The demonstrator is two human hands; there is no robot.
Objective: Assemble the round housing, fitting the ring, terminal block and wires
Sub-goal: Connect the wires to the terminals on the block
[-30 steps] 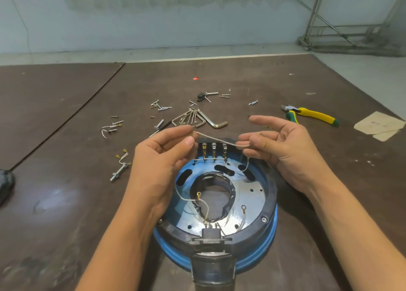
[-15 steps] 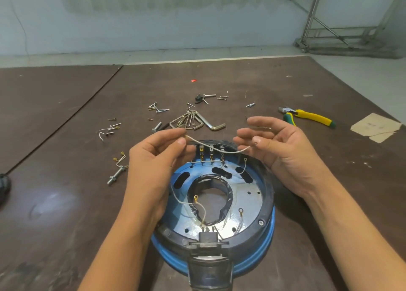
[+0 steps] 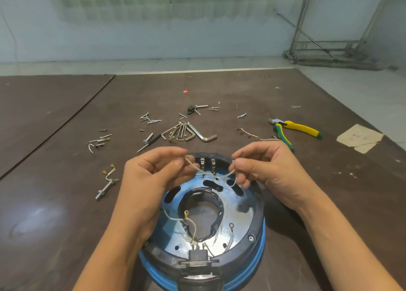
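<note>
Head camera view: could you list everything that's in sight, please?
round housing: one, blue and black, front centre
held wire: one, whitish, over housing's far side
hex keys: a bunch, silver, beyond housing
pliers: one, yellow-green handles, far right
screws: many, silver, scattered beyond housing
bolt: one, silver, left of housing
paper scrap: one, tan, right edge
table: one, brown, underneath
left grip: bare hand, pinching wire
right grip: bare hand, pinching wire

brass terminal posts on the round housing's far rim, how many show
2. One upright brass terminal post stands beside the left hand's fingertips; the second just right of it, on the blue round housing's far rim. The thin white wire or the hand may hide more.
</note>
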